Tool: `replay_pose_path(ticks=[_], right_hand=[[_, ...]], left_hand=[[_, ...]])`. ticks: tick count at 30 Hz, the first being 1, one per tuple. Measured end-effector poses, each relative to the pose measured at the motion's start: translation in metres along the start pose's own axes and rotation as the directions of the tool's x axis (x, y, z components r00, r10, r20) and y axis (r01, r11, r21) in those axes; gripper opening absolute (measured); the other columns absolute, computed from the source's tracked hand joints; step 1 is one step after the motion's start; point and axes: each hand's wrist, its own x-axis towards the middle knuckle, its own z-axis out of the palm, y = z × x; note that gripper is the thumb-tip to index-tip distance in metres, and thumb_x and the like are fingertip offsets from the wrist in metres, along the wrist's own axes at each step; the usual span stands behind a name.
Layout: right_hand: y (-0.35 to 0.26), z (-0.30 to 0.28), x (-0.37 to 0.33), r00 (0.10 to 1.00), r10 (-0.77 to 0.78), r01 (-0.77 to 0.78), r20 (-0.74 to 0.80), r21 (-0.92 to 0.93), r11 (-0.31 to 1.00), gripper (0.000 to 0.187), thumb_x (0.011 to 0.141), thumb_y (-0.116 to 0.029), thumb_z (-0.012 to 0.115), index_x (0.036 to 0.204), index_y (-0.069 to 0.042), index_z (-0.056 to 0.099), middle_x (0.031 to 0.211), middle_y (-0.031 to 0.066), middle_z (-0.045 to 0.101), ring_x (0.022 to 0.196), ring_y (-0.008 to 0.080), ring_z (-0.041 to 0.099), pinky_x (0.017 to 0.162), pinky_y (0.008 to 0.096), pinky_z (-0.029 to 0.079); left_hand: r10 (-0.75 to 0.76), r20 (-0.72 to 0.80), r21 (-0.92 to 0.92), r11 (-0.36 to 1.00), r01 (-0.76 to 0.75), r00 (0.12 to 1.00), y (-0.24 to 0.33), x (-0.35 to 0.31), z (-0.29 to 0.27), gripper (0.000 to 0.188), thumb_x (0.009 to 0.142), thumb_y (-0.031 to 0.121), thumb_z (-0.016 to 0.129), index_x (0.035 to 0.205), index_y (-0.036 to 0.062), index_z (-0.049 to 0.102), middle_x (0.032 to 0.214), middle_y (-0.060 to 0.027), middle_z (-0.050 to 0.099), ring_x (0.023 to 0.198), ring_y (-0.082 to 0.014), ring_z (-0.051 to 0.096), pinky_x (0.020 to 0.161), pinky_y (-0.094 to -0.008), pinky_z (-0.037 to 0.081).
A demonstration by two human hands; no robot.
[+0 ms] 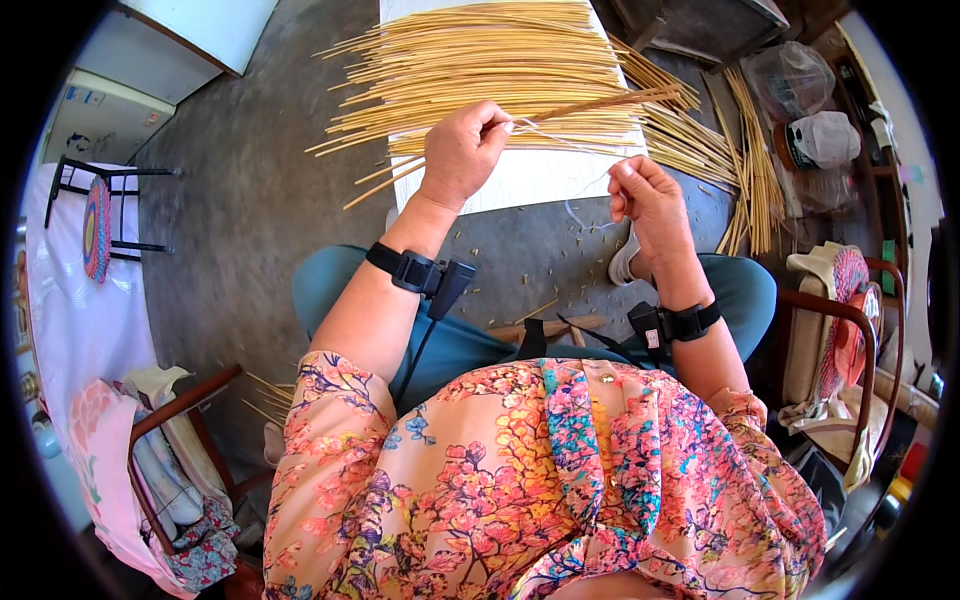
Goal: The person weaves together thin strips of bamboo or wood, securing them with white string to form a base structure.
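Note:
My left hand (465, 150) is closed round a few thin straw stalks (605, 102), browner toward their right tips, held slanting above the white board (470, 188). White string (575, 146) loops by its fingertips and runs right to my right hand (650, 205). Thumb and fingers of that hand pinch the string, and a loose end dangles below. Behind both hands, a wide layer of yellow straw stalks (490, 60) lies across the board, roughly side by side, with ends jutting past its left edge.
More stalks (755, 170) lie in bundles at the right, beside plastic-wrapped containers (820, 140). Short straw bits litter the grey floor (250, 200). A chair with a round woven mat (850, 320) stands right; another chair (190, 420) stands left. A black metal frame (120, 215) rests far left.

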Motion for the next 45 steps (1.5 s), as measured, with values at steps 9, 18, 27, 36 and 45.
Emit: replay_pose_path(ticks=[9,18,27,36,45], right_hand=[[-0.014,-0.026,-0.012,0.985,-0.146,0.165,-0.093,0.25,0.954,0.015,0.092,-0.017,0.054,0.086,-0.004,0.057,0.078,0.0053,0.058,0.063,0.0115,0.053,0.055,0.024,0.045],[-0.009,-0.041,-0.003,0.979,-0.131,0.19,-0.155,0.474,0.86,0.016,0.093,-0.014,0.051,0.089,0.0,0.057,0.09,0.011,0.06,0.074,0.0159,0.055,0.06,0.0268,0.047],[-0.017,-0.037,-0.007,0.967,-0.229,0.253,-0.109,0.485,0.837,0.015,0.093,-0.013,0.051,0.089,0.0,0.057,0.099,0.0142,0.061,0.077,0.0173,0.057,0.062,0.0288,0.048],[-0.038,-0.022,-0.013,0.946,-0.326,0.285,0.002,0.476,0.832,0.014,0.092,-0.011,0.049,0.09,0.0,0.058,0.102,0.0193,0.061,0.08,0.0206,0.061,0.064,0.0286,0.051],[-0.053,0.003,-0.018,0.921,-0.384,0.329,0.066,0.396,0.857,0.019,0.095,-0.016,0.046,0.09,-0.002,0.057,0.096,0.0128,0.061,0.08,0.0222,0.064,0.066,0.0305,0.053]], left_hand=[[-0.078,0.06,-0.066,0.994,0.082,0.995,-0.004,0.001,-0.004,0.009,0.083,0.011,0.061,0.082,0.0022,0.063,0.064,-0.0013,0.059,0.059,-0.007,0.052,0.055,-0.0221,0.041],[-0.054,0.126,-0.084,0.994,0.065,0.991,0.0,-0.001,-0.002,0.01,0.083,0.012,0.061,0.08,0.0024,0.063,0.062,-0.0011,0.057,0.057,-0.0073,0.049,0.053,-0.0227,0.039],[-0.087,0.103,-0.164,0.981,0.103,0.991,-0.008,0.0,0.003,0.006,0.081,0.017,0.064,0.086,0.0138,0.066,0.062,-0.0004,0.061,0.053,-0.011,0.053,0.05,-0.0241,0.04],[-0.047,0.154,-0.137,0.988,0.069,0.987,-0.007,-0.003,0.002,0.008,0.084,0.006,0.059,0.089,0.0067,0.065,0.066,0.0031,0.058,0.06,-0.0033,0.049,0.055,-0.0192,0.038],[0.112,0.109,0.004,0.994,-0.113,0.988,0.001,-0.006,0.004,0.006,0.08,0.01,0.063,0.085,0.0086,0.066,0.066,-0.0011,0.061,0.056,-0.0083,0.052,0.053,-0.0217,0.041]])
